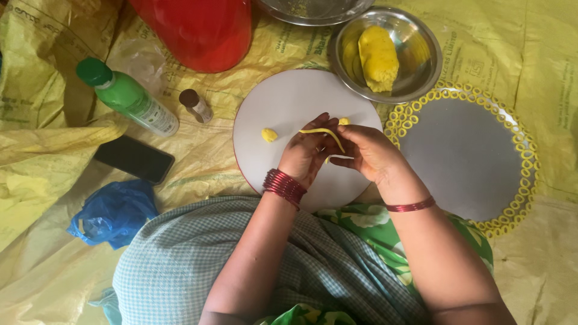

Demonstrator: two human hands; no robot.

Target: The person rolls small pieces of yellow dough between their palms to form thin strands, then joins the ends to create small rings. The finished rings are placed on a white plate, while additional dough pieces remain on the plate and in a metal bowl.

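My hands (304, 153) (368, 153) pinch a thin dough rope (323, 133) between them, over the white board (283, 105), so it hangs free. The dough bowl (421, 54) sits close, upper right.

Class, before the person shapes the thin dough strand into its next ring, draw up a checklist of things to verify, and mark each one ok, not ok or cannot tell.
1. Dough strand held by both the left hand and the right hand: ok.
2. Strand unbroken along its length: cannot tell, part is hidden by fingers.
3. Bare space left on the round white board: ok.
4. Dough lump in the steel bowl in stock: ok.
5. Room on the ring-edged tray: ok.
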